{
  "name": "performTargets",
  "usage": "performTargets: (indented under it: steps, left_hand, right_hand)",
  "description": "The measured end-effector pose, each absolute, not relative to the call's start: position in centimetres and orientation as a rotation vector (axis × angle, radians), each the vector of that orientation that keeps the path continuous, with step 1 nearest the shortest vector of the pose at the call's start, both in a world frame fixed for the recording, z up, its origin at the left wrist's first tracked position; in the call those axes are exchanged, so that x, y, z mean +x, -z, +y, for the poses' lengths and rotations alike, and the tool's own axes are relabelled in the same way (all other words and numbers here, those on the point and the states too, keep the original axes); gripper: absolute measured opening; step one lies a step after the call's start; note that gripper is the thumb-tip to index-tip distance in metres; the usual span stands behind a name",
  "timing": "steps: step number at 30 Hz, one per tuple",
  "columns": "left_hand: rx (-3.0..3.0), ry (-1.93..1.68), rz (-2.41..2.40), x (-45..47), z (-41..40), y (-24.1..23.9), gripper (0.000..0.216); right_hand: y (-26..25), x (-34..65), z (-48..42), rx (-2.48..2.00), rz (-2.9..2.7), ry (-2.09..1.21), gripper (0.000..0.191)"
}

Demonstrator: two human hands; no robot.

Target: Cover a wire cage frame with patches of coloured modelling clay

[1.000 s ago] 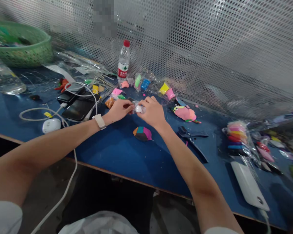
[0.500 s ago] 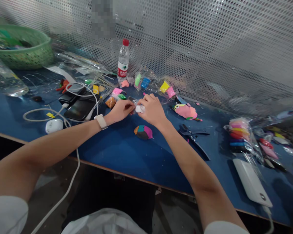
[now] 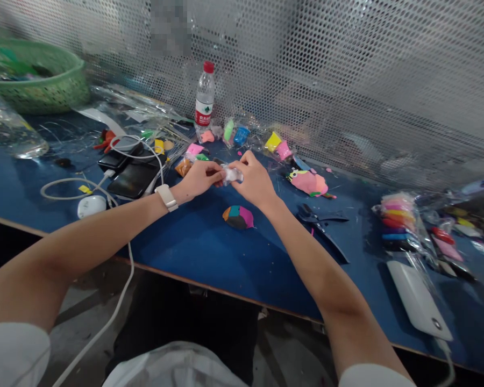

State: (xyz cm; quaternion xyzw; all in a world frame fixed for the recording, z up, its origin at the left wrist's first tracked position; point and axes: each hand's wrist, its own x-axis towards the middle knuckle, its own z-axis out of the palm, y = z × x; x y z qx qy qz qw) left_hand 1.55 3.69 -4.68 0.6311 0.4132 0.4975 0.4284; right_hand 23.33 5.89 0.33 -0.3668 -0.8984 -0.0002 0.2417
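Between my two hands is a small clear plastic packet of white modelling clay [image 3: 233, 175], held above the blue table. My left hand [image 3: 199, 180] pinches its left end with thumb and fingers. The fingers of my right hand [image 3: 253, 179] are closed on its right end. Just below lies a small clay figure [image 3: 237, 217] in orange, teal, grey and magenta. A pink clay fish [image 3: 307, 183] rests to the right of my right hand. Beside my left hand are an orange-brown clay packet [image 3: 183, 167] and a pink one [image 3: 195, 149].
A water bottle [image 3: 205, 97] stands behind my hands, near blue [image 3: 241, 136] and yellow [image 3: 273, 141] clay packets. Dark blue pliers-like tools [image 3: 322, 219] and a white power bank [image 3: 419, 301] lie right. Left are a phone [image 3: 134, 178], a white cable [image 3: 129, 258] and a green basket [image 3: 60, 86].
The right hand's fingers have shifted on the packet, and more of its clear wrapper now shows between the hands. The clay figure has stayed in place on the table.
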Motion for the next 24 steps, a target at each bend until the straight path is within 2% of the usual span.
performTargets:
  steps: [4,7,10,11,14,16,19,24]
  left_hand:
    - [1.579,-1.244,1.066,1.7,3.6,4.6,0.028]
    - [1.645,-1.253,1.136,1.5,3.7,4.5,0.023]
    - [1.799,-1.251,1.217,1.3,3.5,4.2,0.018]
    - [1.854,-1.250,1.240,1.2,3.5,4.1,0.016]
    - [1.948,-1.259,1.288,1.3,3.2,4.0,0.010]
    - [1.964,-1.257,1.289,1.4,3.0,4.0,0.008]
    - [1.977,-1.235,1.271,1.5,2.9,4.0,0.010]
    - [1.992,-1.209,1.239,1.6,2.6,3.7,0.016]
  right_hand:
    - [-0.2,23.1,5.8,-0.998,-2.453,-0.236,0.036]
    - [0.0,23.0,6.1,-0.920,-2.325,-0.687,0.048]
    - [0.2,23.0,6.4,-0.910,-2.060,-1.042,0.036]
    - [0.2,23.1,6.5,-0.927,-2.023,-1.070,0.035]
    - [0.4,23.2,6.6,-0.983,-2.085,-1.034,0.053]
    - [0.4,23.3,6.7,-0.985,-2.109,-1.058,0.059]
    - [0.5,23.5,6.9,-0.930,-2.069,-1.179,0.055]
    - [0.0,23.9,6.9,-0.883,-2.128,-1.233,0.039]
